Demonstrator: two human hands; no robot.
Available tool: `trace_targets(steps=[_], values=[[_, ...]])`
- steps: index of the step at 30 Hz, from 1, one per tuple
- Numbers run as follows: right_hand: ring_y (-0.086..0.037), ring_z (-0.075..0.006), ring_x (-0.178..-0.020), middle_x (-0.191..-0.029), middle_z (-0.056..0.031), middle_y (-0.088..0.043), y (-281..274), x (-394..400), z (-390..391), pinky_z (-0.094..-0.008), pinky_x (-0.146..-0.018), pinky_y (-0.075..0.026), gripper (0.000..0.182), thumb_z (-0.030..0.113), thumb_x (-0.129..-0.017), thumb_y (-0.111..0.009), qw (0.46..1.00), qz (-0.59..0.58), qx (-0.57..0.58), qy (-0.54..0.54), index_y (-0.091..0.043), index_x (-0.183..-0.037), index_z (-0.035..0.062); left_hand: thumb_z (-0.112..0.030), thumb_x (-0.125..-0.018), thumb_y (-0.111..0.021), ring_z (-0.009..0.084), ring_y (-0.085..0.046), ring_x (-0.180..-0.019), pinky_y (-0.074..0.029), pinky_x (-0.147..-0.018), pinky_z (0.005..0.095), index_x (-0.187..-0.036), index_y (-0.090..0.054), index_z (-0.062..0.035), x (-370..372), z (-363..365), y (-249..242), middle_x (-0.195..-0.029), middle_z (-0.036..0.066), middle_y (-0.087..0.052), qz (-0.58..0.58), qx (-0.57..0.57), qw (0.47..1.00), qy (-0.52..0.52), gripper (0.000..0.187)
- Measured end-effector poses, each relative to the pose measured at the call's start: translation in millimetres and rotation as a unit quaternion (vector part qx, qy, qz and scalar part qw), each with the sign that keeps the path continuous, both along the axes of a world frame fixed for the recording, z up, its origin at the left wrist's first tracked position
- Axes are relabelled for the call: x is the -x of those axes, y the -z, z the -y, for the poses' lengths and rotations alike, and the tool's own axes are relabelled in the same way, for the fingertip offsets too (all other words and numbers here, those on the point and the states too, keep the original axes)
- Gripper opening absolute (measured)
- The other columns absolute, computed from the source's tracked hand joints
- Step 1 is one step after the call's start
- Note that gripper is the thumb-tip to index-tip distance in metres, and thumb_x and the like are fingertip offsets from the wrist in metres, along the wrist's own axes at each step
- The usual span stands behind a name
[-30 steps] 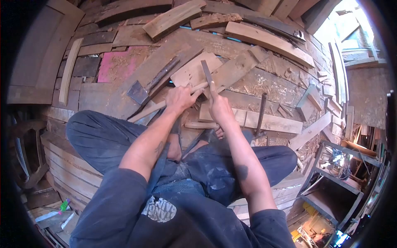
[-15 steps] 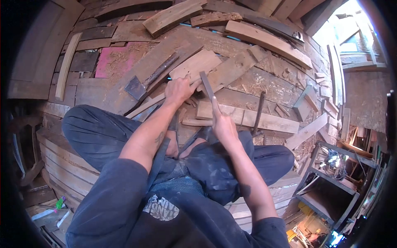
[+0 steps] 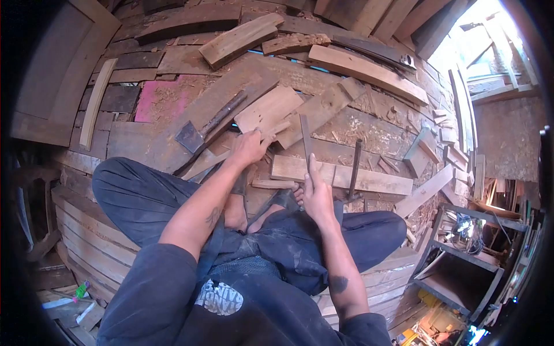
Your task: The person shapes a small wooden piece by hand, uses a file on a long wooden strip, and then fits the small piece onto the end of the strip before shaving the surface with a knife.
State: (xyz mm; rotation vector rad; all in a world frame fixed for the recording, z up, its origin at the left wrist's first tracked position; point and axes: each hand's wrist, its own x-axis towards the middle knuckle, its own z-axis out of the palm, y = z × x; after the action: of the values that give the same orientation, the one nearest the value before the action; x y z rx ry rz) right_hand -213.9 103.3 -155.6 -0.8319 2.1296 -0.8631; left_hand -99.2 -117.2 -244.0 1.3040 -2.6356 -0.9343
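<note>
My left hand is closed on a short, narrow stick of wood, holding it over a pale board. The stick's tip points right. My right hand grips the lower end of a flat file, its index finger laid along it. The file stands nearly upright in view, a little apart from the stick. Below both hands lies a long pale plank. A hatchet with a dark handle rests on a wide board left of my left hand.
A dark upright bar, perhaps a hammer handle, stands right of my right hand. Several wood blocks, such as a thick beam, lie at the back. Shavings cover the plank floor and a pink panel. A metal-framed shelf stands right.
The file has come away from the stick, moving right and down with my right hand. My left hand has dropped slightly, still on the stick. The view has shifted a little.
</note>
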Motion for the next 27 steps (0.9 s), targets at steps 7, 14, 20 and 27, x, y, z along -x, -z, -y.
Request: trace_targets(steps=[7, 14, 20, 27], values=[[-0.068, -0.0488, -0.086, -0.090, -0.0314, -0.068, 13.5, -8.0, -19.1, -0.0571, -0.075, -0.052, 0.062, 0.010, -0.102, -0.054, 0.987, -0.121, 0.009, -0.104, -0.036, -0.161, 0.0171, -0.070, -0.097, -0.051, 0.0468, -0.070, -0.096, -0.055, -0.085, 0.0551, -0.098, -0.070, 0.0034, 0.8, -0.2, -11.2, -0.096, 0.031, -0.071, 0.038, -0.020, 0.999, 0.000, 0.076], [-0.068, -0.0519, -0.086, -0.090, -0.0320, -0.069, 23.4, 12.9, 56.7, -0.0601, -0.078, -0.053, 0.070, 0.006, -0.097, -0.054, 0.971, -0.182, -0.055, -0.147, -0.033, -0.162, 0.0203, -0.072, -0.095, -0.052, 0.0441, -0.073, -0.082, -0.058, -0.072, 0.0530, -0.094, -0.072, 0.0014, 3.3, -3.0, -6.0, -0.084, 0.028, -0.073, 0.049, 0.040, 0.998, -0.007, 0.077], [-0.069, -0.0524, -0.086, -0.092, -0.0326, -0.069, 42.5, 16.4, 102.2, -0.0599, -0.078, -0.055, 0.077, 0.006, -0.095, -0.055, 0.962, -0.212, -0.072, -0.155, -0.024, -0.165, 0.0201, -0.075, -0.093, -0.052, 0.0439, -0.074, -0.083, -0.059, -0.073, 0.0529, -0.094, -0.073, 0.0010, 4.0, -2.3, -7.4, -0.085, 0.028, -0.073, 0.064, 0.028, 0.998, -0.007, 0.079], [-0.068, -0.0522, -0.085, -0.090, -0.0326, -0.068, 13.2, -6.8, 11.6, -0.0603, -0.075, -0.055, 0.079, 0.006, -0.095, -0.056, 0.958, -0.186, -0.120, -0.185, -0.023, -0.165, 0.0201, -0.077, -0.092, -0.051, 0.0430, -0.074, -0.080, -0.059, -0.071, 0.0525, -0.094, -0.073, 0.0005, 4.0, -3.7, -12.7, -0.082, 0.027, -0.073, 0.057, 0.024, 0.998, -0.011, 0.080]])
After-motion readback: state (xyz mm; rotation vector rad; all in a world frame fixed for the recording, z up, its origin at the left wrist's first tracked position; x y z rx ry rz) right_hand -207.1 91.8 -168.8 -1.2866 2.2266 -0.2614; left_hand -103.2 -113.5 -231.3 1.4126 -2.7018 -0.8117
